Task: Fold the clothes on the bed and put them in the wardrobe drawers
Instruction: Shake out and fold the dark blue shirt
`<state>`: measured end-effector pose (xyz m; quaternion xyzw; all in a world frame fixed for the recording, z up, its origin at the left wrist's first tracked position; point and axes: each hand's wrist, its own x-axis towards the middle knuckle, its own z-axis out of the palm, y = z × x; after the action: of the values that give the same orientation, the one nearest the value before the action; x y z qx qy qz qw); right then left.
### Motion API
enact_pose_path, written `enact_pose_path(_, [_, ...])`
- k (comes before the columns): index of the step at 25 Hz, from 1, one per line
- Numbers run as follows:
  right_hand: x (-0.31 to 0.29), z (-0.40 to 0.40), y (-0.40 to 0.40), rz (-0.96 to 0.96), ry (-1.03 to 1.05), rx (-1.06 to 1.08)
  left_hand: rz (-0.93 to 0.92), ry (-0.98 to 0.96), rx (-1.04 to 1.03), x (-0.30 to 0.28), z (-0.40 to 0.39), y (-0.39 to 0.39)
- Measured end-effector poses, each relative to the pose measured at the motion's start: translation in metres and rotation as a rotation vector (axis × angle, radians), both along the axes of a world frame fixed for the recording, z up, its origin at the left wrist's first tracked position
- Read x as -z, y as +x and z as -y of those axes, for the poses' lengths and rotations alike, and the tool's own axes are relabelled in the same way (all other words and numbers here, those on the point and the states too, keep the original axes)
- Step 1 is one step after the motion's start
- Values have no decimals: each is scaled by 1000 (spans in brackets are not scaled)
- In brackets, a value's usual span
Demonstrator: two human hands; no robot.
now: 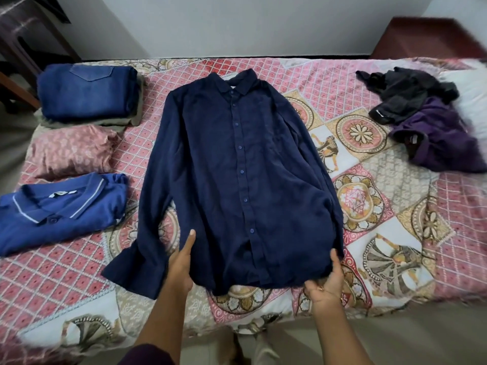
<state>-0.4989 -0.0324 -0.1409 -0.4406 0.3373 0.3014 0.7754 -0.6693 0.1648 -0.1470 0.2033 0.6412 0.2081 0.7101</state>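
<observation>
Far left: folded jeans [87, 93] on a stack; near left: folded blue polo [60, 209]. Centre of bed [382, 180]: navy shirt [237, 180] laid flat, buttoned. Left hand [181, 262] and right hand [328, 281] pinched its near hem. Far right: unfolded dark clothes [427, 117].

The shirt [237, 180] spread in the middle is showing dark navy with matching blue buttons. The bedspread [369, 180] is displaying pink-red lattice squares and cream-and-gold floral medallions. The polo [58, 212] is showing royal blue with white collar piping, the folded jeans [87, 93] faded denim blue, the pillow [71, 151] dusty pink with pale flowers, and 2 crumpled garments are showing purple [442, 143] and black [405, 93].
</observation>
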Motion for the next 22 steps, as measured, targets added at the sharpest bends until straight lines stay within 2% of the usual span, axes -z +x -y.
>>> enact_pose_path(2, [0,10,10,-21,-76,-9,23,3,11,7,-1,-5])
enact_pose_path(4, [0,24,18,-41,-82,48,-46,49,-70,15,5,-10])
enact_pose_path(5, [-1,27,20,-41,-79,60,-148,90,-67,20,11,-13])
enact_pose_path(6, [-2,26,21,-30,-84,50,-329,169,-13,20,18,-12])
enact_pose_path(8, [-13,7,20,25,-72,-22,-726,426,211,11,32,1])
enact_pose_path(9, [-23,-11,19,84,-76,-105,-813,575,319,1,34,15])
enact_pose_path(11, [-50,-52,15,265,-168,-379,-704,769,504,-32,28,53])
enact_pose_path(12, [-68,-74,11,384,-229,-564,-482,705,517,-53,19,75])
enact_pose_path(14, [-102,-108,3,629,-292,-959,15,311,469,-98,-2,111])
enact_pose_path(15, [-114,-119,2,701,-285,-1110,122,190,504,-111,-12,122])
enact_pose_path(16, [-122,-124,5,712,-265,-1214,142,156,577,-124,-21,131])
enact_pose_path(17, [-133,-127,11,650,-210,-1238,69,209,640,-135,-29,137])
enact_pose_path(19, [-144,-134,35,473,-167,-1092,-60,375,671,-156,-38,141])
enact_pose_path(21, [-145,-147,65,438,-286,-865,6,495,661,-180,-43,142])
enact_pose_path(22, [-147,-153,76,438,-311,-768,82,492,686,-192,-43,143])
